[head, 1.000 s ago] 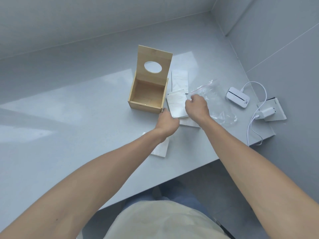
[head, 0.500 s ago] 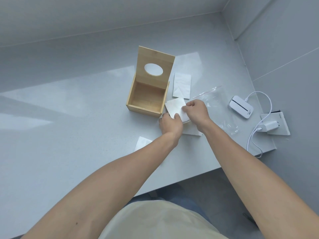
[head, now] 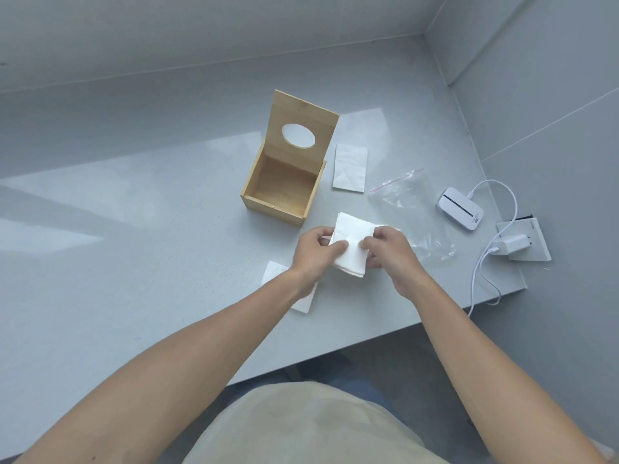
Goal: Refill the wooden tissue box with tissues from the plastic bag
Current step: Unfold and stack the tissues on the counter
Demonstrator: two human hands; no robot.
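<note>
Tissues (head: 350, 247), a folded white stack, sit between both hands just above the counter (head: 134, 229). Left hand (head: 313, 254) pinches the stack's left edge, thumb lying across the top; right hand (head: 388, 251) pinches the right edge with curled fingers. Both hands hold the same stack and nothing else.

Box (head: 283, 187) lies straight ahead of the grip and a little to the left, near but not touching the stack. Its lid (head: 301, 128) stands upright on the far side, oval hole facing the person, so the open mouth points up and nothing shows inside. Left hand is the nearer one to it.

Stack's long axis runs from near-right to far-left, its far corner aimed roughly at the box's near right corner. I judge the stack needs a slight turn to square with the box walls before going down into it.

Bag (head: 407, 209) lies flat to the right of the grip, beyond the right hand, and looks empty. Loose folded tissues lie elsewhere: one (head: 350, 167) beyond the grip beside the box, another (head: 273, 272) under the left wrist
</note>
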